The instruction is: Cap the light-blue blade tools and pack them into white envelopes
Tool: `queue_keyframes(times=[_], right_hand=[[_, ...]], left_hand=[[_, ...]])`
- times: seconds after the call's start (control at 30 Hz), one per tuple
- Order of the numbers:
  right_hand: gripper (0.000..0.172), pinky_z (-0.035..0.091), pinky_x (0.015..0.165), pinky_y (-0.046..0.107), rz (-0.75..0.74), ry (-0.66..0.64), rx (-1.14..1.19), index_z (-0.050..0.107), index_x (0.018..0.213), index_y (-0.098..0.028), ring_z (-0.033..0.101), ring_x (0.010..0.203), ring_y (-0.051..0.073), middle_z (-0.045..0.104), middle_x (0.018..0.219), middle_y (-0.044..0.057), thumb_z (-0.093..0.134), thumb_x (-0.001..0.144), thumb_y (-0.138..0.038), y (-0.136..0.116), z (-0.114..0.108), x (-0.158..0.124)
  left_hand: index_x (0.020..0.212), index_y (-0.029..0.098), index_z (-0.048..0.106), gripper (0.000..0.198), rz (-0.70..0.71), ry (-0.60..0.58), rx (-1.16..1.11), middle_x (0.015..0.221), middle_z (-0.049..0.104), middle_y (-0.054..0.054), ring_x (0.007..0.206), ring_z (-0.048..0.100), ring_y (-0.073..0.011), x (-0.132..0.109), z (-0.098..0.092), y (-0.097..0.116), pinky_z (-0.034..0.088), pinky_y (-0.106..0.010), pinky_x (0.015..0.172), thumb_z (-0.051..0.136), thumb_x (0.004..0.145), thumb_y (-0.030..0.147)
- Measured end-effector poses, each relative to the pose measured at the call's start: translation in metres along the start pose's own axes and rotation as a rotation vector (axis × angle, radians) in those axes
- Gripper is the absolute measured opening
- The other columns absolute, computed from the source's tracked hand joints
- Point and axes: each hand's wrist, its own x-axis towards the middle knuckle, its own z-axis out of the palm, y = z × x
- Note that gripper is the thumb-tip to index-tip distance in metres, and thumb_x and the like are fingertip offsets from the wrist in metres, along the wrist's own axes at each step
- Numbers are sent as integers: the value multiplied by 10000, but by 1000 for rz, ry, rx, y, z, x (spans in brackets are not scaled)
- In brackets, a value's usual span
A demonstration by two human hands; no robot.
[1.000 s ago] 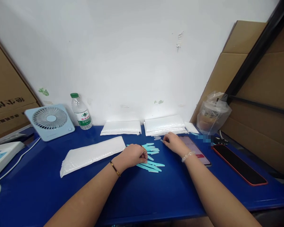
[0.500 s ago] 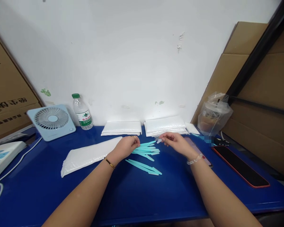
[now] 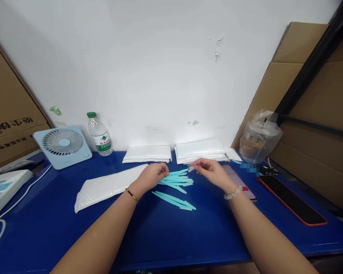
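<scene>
My left hand (image 3: pixel 156 175) is closed in a pinch on one turquoise eyebrow razor (image 3: pixel 179 172), whose tip points right. My right hand (image 3: pixel 207 170) pinches a small translucent cap (image 3: pixel 191 169) at the tip of that razor; whether the cap is on the tip or just touching it I cannot tell. Below my left fingers lies a fanned pile of turquoise eyebrow razors (image 3: pixel 183 184). Two more razors (image 3: pixel 173 200) lie side by side on the blue table (image 3: pixel 160 236), nearer to me.
A white padded mailer (image 3: pixel 103 187) lies at my left wrist. Stacks of white mailers (image 3: pixel 147 153) stand along the wall. A fan (image 3: pixel 63 146) and a water bottle (image 3: pixel 100 135) are left; two phones (image 3: pixel 292 199) and a bagged drink cup (image 3: pixel 257 139) are right.
My right hand has brought the translucent cap slightly left, up to the tip of the razor. My left hand has barely moved.
</scene>
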Motion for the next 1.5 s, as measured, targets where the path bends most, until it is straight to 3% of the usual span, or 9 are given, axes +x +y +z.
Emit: queue_keyframes(times=[0.23, 0.5, 0.77, 0.93, 1.1, 1.27, 1.33, 1.43, 1.5], right_hand=[[265, 494, 625, 287, 46, -114, 39, 673, 916, -157, 607, 676, 160, 666, 764, 53, 603, 775, -370, 1, 7, -1], [225, 476, 609, 276, 19, 53, -37, 662, 845, -163, 580, 673, 157, 672, 778, 52, 598, 770, -364, 0, -1, 0], [299, 514, 668, 308, 54, -111, 64, 670, 953, -156, 636, 702, 172, 685, 781, 58, 593, 781, -389, 7, 7, 1], [299, 485, 625, 285, 42, 99, -94, 678, 835, -166, 599, 653, 161, 669, 728, 41, 579, 779, -442, 15, -5, 5], [306, 456, 530, 245, 87, -33, 49, 668, 784, -153, 567, 564, 128, 634, 650, 27, 638, 740, -454, 8, 2, 2], [307, 480, 555, 257, 117, -93, 147, 664, 821, -139, 574, 567, 127, 630, 632, 25, 652, 733, -433, 10, 11, 3], [290, 491, 598, 277, 109, -33, 68, 661, 872, -148, 594, 616, 143, 652, 699, 40, 600, 779, -415, 16, 8, 5], [196, 480, 699, 310, 28, 135, -249, 666, 894, -173, 600, 735, 172, 658, 830, 54, 547, 812, -305, 32, -2, 10], [164, 462, 739, 314, -27, 157, -448, 676, 879, -179, 583, 780, 179, 637, 869, 56, 541, 797, -224, 42, -5, 13]], left_hand=[[834, 189, 594, 190, -8, -29, -53, 720, 599, -4, 631, 504, -138, 0, 3, 3, 338, -238, 538, 453, 806, 314], [837, 182, 595, 226, -31, -28, -91, 715, 588, -6, 619, 491, -136, 0, 3, 0, 340, -240, 530, 455, 815, 358], [837, 194, 599, 212, -25, -53, -117, 746, 614, -1, 653, 522, -138, 0, 5, 0, 360, -235, 552, 471, 808, 360], [850, 182, 611, 237, -27, -74, -127, 775, 626, -18, 686, 538, -149, 1, 9, 1, 378, -239, 575, 470, 799, 366], [831, 188, 607, 197, -24, -45, -146, 758, 620, -5, 670, 524, -139, 1, 8, 1, 369, -238, 571, 468, 794, 323], [834, 184, 603, 197, -30, -45, -170, 752, 617, -7, 668, 529, -141, 3, 9, -3, 375, -234, 569, 477, 793, 330], [843, 187, 602, 203, -38, -70, -168, 759, 623, -9, 679, 543, -146, 3, 11, -5, 383, -235, 573, 479, 797, 341], [829, 197, 610, 204, -42, -106, -95, 765, 625, -14, 686, 555, -154, 2, 14, -5, 385, -238, 571, 486, 801, 356], [826, 205, 622, 178, -11, -95, -18, 803, 625, -19, 723, 559, -161, 2, 15, -2, 389, -242, 598, 516, 788, 342]])
